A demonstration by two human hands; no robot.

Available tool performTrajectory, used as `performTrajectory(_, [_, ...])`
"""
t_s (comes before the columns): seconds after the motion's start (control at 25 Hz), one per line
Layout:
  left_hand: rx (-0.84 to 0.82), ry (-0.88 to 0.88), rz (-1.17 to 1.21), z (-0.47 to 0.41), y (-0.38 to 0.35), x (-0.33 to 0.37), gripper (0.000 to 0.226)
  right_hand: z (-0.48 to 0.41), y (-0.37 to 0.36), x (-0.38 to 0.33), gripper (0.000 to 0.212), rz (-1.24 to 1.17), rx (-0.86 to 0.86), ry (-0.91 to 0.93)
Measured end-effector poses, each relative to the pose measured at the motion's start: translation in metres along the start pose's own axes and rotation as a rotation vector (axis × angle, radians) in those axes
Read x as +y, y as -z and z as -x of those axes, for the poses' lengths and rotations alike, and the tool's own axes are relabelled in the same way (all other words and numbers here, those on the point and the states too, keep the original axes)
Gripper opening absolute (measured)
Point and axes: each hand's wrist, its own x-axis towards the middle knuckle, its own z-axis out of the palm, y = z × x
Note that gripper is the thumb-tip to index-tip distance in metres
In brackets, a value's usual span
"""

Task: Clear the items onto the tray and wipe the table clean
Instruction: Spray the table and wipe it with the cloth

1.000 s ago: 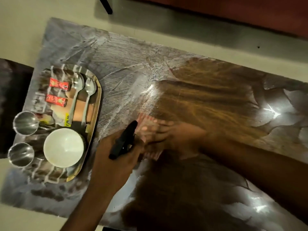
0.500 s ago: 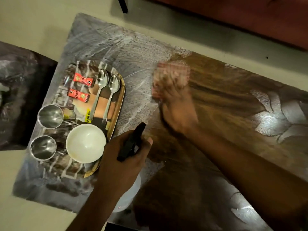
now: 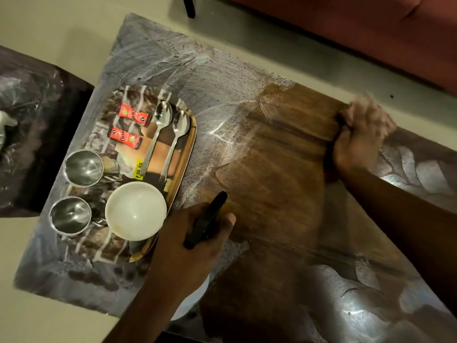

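We park tray [image 3: 190, 154] at table's [image 3: 284, 194] 9 o'clock, items loaded, freeing surface. Left hand [image 3: 190, 246] wraps spray bottle [image 3: 206, 220], ready. Right hand [image 3: 359, 139] at 2 o'clock edge, blurred, apparently pressing cloth; grip unclear.

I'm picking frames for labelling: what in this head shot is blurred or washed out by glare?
Head view: the right hand and the cloth under it smear with motion blur at the table's far edge; the left hand on the spray bottle is sharper; glare streaks cross the wet table; the tray items stay crisp.
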Motion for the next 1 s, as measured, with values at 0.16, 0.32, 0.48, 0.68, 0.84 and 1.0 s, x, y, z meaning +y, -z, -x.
performTrajectory(0.16, [0.012,0.027,0.049,0.002,0.002,-0.001,0.032,0.003,-0.018,-0.072,0.064,-0.048,0.028,-0.097])
performTrajectory(0.32, [0.008,0.033,0.044,0.004,0.005,-0.003,0.029,0.057,-0.048,-0.127,0.061,0.048,-0.203,0.59])
performTrajectory(0.48, [0.013,0.077,0.102,0.01,0.01,-0.006,0.02,0.095,-0.054,-0.113,0.063,0.206,-0.468,1.05])
performTrajectory(0.68, [0.015,0.108,0.136,0.021,0.006,-0.01,0.01,0.001,-0.032,-0.12,0.063,0.318,-0.398,0.961])
performTrajectory(0.84, [-0.033,0.06,0.095,0.029,0.013,-0.014,0.016,-0.018,-0.028,-0.154,0.062,0.081,-0.25,0.589])
performTrajectory(1.0, [-0.049,0.053,0.112,0.038,0.025,-0.018,0.012,0.094,-0.049,-0.118,0.059,0.108,-0.228,0.709])
